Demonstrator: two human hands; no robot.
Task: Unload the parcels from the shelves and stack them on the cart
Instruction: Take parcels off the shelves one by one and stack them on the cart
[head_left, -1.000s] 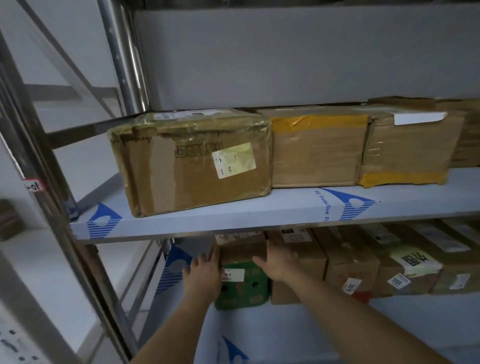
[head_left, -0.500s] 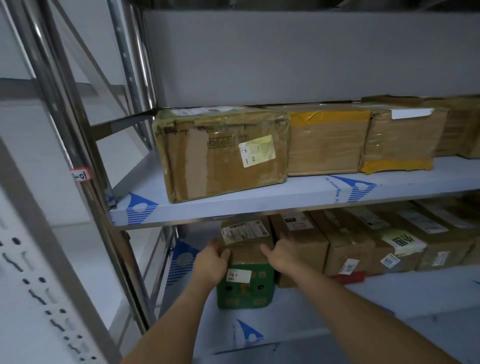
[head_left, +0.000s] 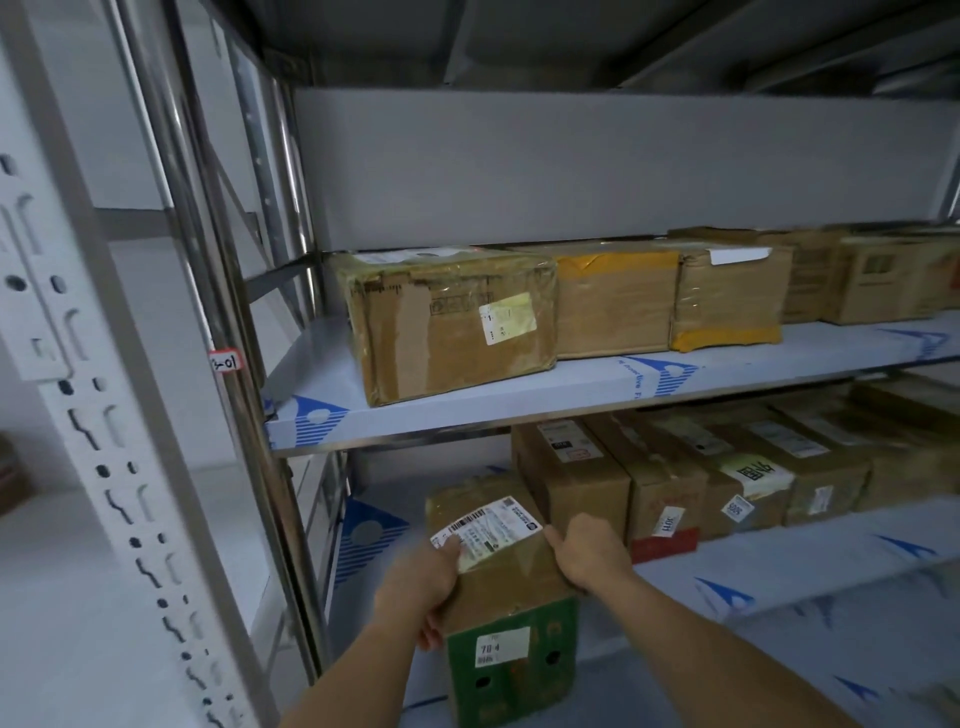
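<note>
Two hands grip one parcel (head_left: 501, 561) at lower centre, half drawn off the lower shelf (head_left: 779, 566): left hand (head_left: 423, 584) and right hand (head_left: 592, 551) at its sides. It should be kept level and supported underneath.

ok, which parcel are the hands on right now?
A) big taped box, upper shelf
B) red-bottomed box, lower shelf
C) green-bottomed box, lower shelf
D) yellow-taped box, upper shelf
C: the left hand and right hand grip the sides of the green-bottomed box at the lower shelf.
</note>
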